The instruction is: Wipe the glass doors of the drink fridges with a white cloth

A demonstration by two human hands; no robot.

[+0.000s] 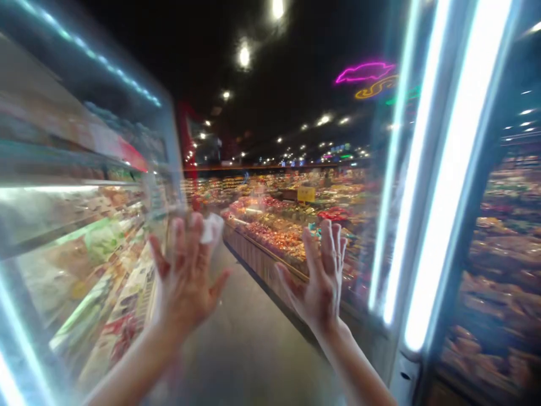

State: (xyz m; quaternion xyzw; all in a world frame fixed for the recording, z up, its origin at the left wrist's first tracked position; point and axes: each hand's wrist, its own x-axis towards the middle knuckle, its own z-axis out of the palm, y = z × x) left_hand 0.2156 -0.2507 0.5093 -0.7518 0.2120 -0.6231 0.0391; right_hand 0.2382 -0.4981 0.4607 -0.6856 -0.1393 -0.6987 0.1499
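Both hands are raised in mid-air over the aisle floor. My left hand, blurred by motion, has its fingers spread, with nothing in it; a small white blurred shape shows just behind its fingertips. To the right, my right hand is held up with its fingers stretched and its thumb out to the left, also holding nothing. The two hands are apart and touch neither the shelves nor the display bins.
A lit refrigerated shelf with packed goods runs along the left. A long low produce display borders the aisle floor. Bright vertical light tubes stand at the right. A yellow sign rises over the produce.
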